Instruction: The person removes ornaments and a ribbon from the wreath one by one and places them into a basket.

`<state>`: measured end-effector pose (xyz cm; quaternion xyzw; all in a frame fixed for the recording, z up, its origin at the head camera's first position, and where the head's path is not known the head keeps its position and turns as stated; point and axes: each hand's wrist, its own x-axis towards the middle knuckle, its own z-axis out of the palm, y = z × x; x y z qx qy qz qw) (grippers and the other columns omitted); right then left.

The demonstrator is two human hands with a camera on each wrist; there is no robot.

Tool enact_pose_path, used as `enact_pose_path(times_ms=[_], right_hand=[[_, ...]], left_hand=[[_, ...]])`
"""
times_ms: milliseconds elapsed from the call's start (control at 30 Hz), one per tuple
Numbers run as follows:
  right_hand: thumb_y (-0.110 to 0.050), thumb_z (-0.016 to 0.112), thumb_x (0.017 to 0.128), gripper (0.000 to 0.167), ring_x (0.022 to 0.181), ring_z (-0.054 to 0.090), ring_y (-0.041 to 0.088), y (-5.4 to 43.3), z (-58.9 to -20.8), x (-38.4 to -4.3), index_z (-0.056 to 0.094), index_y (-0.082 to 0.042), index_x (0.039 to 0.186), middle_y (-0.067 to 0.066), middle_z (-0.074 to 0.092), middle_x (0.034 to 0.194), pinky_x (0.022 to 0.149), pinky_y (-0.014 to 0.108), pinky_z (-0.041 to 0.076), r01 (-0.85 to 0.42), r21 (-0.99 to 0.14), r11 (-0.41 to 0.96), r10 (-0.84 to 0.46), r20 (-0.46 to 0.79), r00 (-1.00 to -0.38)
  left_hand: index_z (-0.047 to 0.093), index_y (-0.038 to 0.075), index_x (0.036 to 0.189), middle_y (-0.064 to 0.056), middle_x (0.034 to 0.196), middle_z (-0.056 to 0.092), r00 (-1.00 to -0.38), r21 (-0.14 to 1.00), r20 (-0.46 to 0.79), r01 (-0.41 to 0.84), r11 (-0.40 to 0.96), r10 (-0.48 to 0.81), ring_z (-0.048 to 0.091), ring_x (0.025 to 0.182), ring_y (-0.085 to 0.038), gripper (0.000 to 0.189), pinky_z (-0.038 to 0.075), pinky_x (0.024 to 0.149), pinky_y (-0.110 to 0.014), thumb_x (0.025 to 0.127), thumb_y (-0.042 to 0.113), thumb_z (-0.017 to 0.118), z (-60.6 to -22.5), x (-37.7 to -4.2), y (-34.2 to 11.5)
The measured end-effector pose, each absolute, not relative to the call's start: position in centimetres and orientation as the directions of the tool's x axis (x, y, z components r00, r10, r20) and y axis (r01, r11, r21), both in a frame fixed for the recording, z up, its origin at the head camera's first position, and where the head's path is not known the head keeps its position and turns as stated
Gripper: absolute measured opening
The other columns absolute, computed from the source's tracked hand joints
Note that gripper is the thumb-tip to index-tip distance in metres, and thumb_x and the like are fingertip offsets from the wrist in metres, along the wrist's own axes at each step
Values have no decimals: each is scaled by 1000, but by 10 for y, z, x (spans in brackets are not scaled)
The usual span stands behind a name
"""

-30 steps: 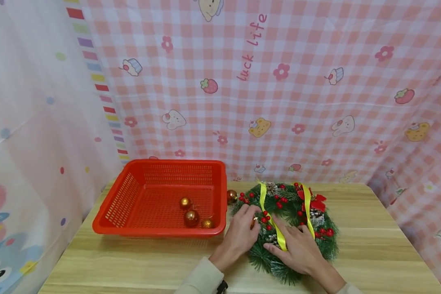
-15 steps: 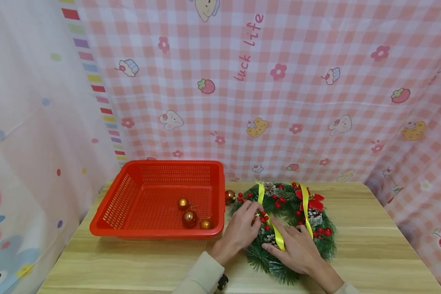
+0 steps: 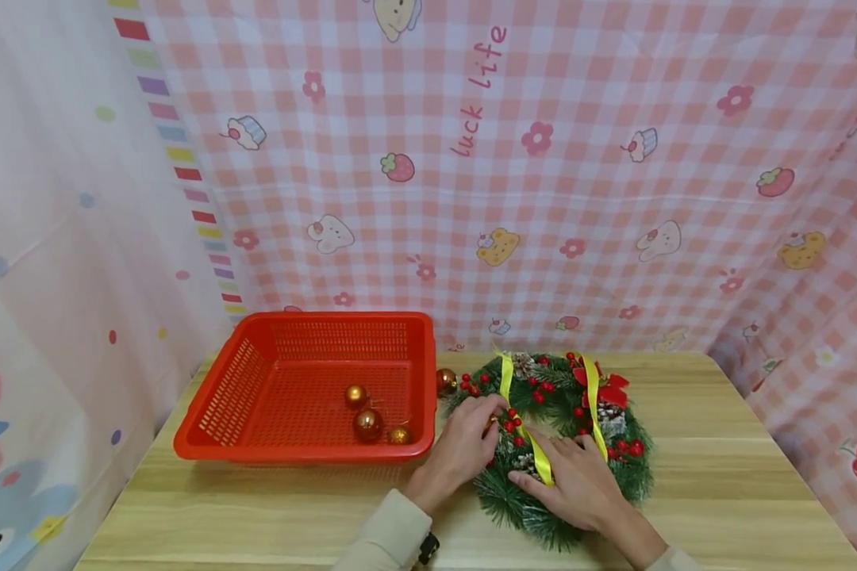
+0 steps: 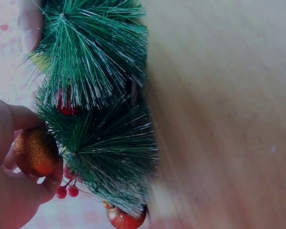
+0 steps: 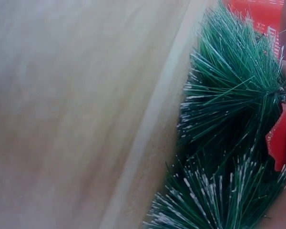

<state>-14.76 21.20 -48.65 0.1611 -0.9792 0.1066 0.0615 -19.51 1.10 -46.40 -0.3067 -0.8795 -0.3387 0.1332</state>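
Note:
A green Christmas wreath (image 3: 503,507) lies on the table, with red berries (image 3: 512,424), pine cones, a red flower and yellow ribbon (image 3: 542,461). At its left side, my left hand (image 3: 460,440) holds a copper-coloured glitter Christmas ball (image 4: 36,151) between thumb and fingers, against the needles in the left wrist view. My right hand (image 3: 574,484) rests on the front of the wreath, thumb and index finger spread on either side of the ribbon. Some of its fingertips are hidden among the greenery. Only a strip of that hand shows in the right wrist view.
A red plastic basket (image 3: 303,454) stands to the left, holding several gold and copper balls (image 3: 367,425). Another shiny ball (image 3: 446,381) sits between basket and wreath. Checked cloth (image 3: 578,198) hangs behind the wooden table (image 3: 714,476).
My left hand has shifted slightly on the wreath's left side, and the ball in it is now mostly covered by the fingers. The right hand stays in place. The head view has drifted slightly.

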Motion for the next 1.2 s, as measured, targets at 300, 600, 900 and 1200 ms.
enact_pose_path(times_ms=[300, 600, 900, 1200], right_hand=[[-72, 48, 90, 77, 112, 63, 32, 212, -486, -147, 56, -14, 140, 11, 67, 124, 96, 56, 37, -321, -200, 926, -292, 160, -943], [-71, 48, 91, 77, 115, 62, 35, 212, -485, -147, 60, -9, 135, 13, 67, 124, 100, 60, 34, -313, -218, 924, -286, 145, -947], [-70, 49, 91, 74, 113, 62, 33, 212, -489, -147, 62, -10, 134, 11, 68, 121, 99, 59, 35, -327, -215, 920, -295, 169, -940], [-72, 47, 90, 75, 114, 62, 32, 213, -490, -148, 63, -12, 133, 10, 68, 121, 99, 57, 35, -318, -218, 923, -286, 165, -944]], left_hand=[[67, 13, 104, 2, 96, 68, -665, 339, 563, 728, 596, 492, 57, 88, -15, 17, 46, 79, -30, 92, 2, 64, -466, -192, 10], [66, 17, 102, 6, 94, 66, -616, 227, 591, 746, 625, 520, 55, 86, -13, 15, 34, 73, -27, 91, 7, 68, -464, -192, 13], [64, 15, 98, 5, 88, 64, -569, 211, 570, 798, 564, 593, 59, 82, -13, 13, 49, 76, -27, 94, 4, 62, -459, -199, 15], [61, 13, 93, 5, 88, 64, -584, 229, 579, 787, 574, 570, 57, 78, -12, 12, 48, 71, -25, 91, 2, 64, -460, -204, 15]])
